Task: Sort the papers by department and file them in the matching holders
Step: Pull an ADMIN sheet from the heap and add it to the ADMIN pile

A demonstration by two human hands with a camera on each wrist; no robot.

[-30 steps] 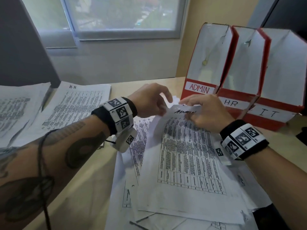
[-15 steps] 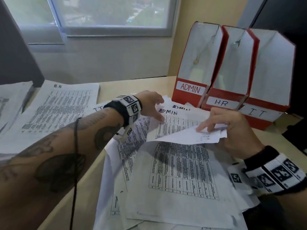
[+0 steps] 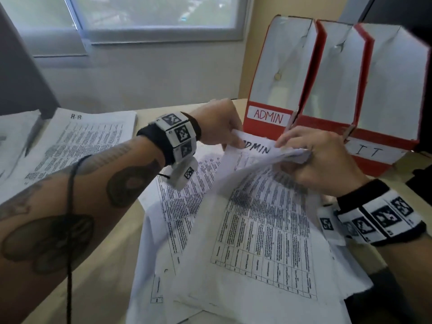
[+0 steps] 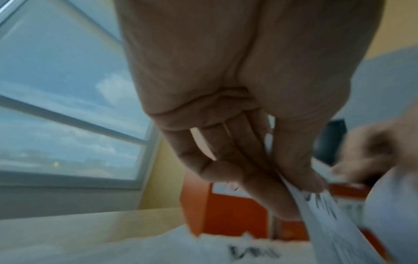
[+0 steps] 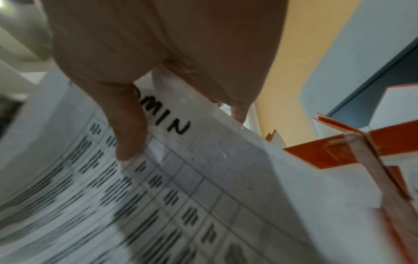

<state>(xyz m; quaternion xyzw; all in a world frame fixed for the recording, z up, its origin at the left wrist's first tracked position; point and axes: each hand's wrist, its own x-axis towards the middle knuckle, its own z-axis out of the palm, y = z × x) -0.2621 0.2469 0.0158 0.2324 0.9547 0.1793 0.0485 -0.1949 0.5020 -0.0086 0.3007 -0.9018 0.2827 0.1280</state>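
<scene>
Both my hands have closed back in on the top edge of the ADMIN sheet (image 3: 257,148), lifted just in front of the ADMIN holder (image 3: 268,118): my left hand (image 3: 219,125) pinches its left corner between thumb and fingers, my right hand (image 3: 320,160) grips the right corner with curled fingers. Nothing appears filed yet, as far as I can judge; three red holders stand side by side, the IT holder (image 3: 371,152) at the right. One loose heap of papers (image 3: 233,265) remains unsorted beneath, with one HR stack (image 3: 77,141) set aside on the desk (image 3: 105,277) at left.
</scene>
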